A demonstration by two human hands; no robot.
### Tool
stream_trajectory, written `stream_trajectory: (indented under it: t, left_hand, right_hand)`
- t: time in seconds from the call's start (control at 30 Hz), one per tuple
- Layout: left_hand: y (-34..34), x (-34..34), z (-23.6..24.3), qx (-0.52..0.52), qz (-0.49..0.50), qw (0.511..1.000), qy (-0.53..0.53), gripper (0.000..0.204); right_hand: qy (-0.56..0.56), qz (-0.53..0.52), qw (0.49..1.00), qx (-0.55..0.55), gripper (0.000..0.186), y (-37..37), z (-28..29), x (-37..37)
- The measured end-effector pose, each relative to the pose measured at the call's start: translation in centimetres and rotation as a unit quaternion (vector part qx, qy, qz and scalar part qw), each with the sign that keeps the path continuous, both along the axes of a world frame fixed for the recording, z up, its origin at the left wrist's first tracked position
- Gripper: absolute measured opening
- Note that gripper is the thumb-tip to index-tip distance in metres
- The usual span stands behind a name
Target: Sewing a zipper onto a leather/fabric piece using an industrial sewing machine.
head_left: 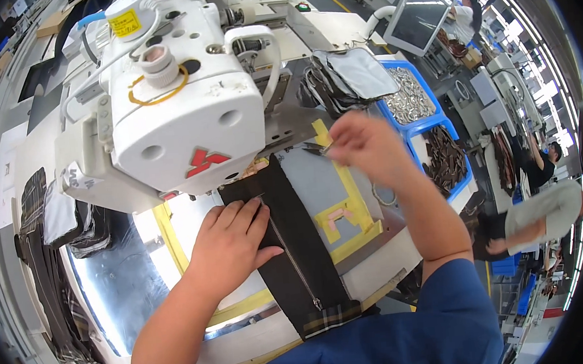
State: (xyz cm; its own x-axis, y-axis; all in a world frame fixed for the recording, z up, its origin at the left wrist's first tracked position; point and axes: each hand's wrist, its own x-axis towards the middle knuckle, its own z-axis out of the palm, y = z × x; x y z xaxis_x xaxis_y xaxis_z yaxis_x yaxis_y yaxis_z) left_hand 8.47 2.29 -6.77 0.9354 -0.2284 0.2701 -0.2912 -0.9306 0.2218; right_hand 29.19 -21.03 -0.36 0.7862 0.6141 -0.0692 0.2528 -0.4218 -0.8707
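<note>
A dark zippered strip lies just off center toward six o'clock, my open left hand resting palm-down on its far part; at one o'clock my right hand pinches a small dark pointed tool; a white sewing machine stands at eleven, blue trays of metal pieces and brown pieces at two

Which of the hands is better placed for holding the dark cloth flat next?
Probably the left hand: it rests on the dark cloth near the zip, while the right hand is off it, toward the right.
</note>
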Motion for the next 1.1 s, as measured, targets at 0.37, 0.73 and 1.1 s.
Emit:
stream_trajectory:
  t: [0.37, 0.73, 1.1]
  left_hand:
    - [0.2, 0.0, -0.5, -0.04, 0.019, 0.999, 0.021, 0.085]
    - [-0.2, 0.0, -1.1, -0.044, 0.063, 0.997, 0.015, 0.085]
    - [-1.0, 0.2, -1.3, 0.008, 0.057, 0.998, 0.027, 0.086]
  right_hand:
    - [-0.141, 0.251, 0.957, -0.026, 0.013, 6.7, -5.1, -2.5]
    - [-0.264, 0.239, 0.934, -0.006, 0.017, 6.7, -6.8, -3.1]
    - [-0.32, 0.263, 0.903, -0.117, 0.017, 8.3, -5.5, -2.9]
